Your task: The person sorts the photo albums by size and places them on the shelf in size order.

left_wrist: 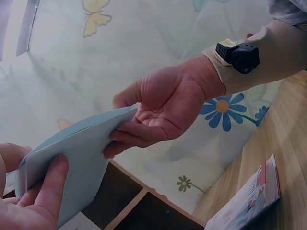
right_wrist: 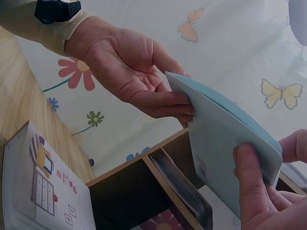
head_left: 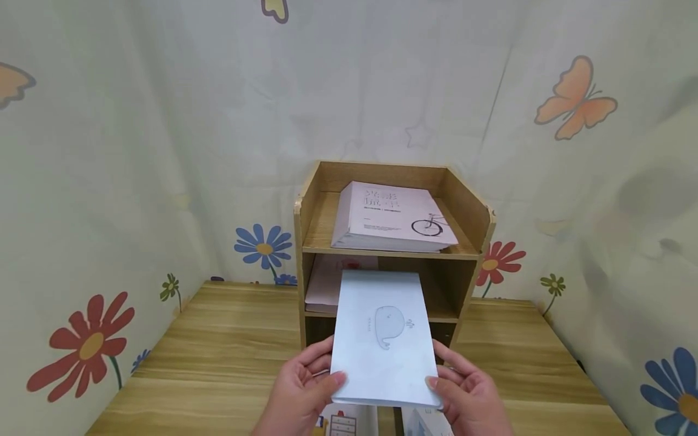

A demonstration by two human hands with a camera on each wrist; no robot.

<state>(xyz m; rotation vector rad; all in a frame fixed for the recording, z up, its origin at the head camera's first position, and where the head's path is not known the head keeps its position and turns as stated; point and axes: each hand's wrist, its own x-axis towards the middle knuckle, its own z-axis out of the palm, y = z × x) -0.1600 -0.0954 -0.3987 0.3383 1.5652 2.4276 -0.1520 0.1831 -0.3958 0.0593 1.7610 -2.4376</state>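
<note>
A thin light-blue notebook [head_left: 382, 339] with a whale drawn on its cover is held level in front of the shelf in the head view. My left hand [head_left: 308, 384] grips its near left corner, thumb on top and fingers beneath. At the near right corner, my right hand [head_left: 469, 387] pinches it the same way. In the left wrist view, the right hand [left_wrist: 168, 100] has its fingers under the notebook [left_wrist: 81, 148]. From the right wrist, the left hand [right_wrist: 129, 72] holds the opposite end, and the covers bow slightly apart.
A wooden shelf [head_left: 311, 224] stands at the back of the table [head_left: 240, 339]. A thick pale-pink book [head_left: 395, 215] with a bicycle lies on top; another pink book [head_left: 327, 281] is one level down. Two books, one with drawers [head_left: 349, 421] and one whitish [head_left: 428, 421], are below the notebook.
</note>
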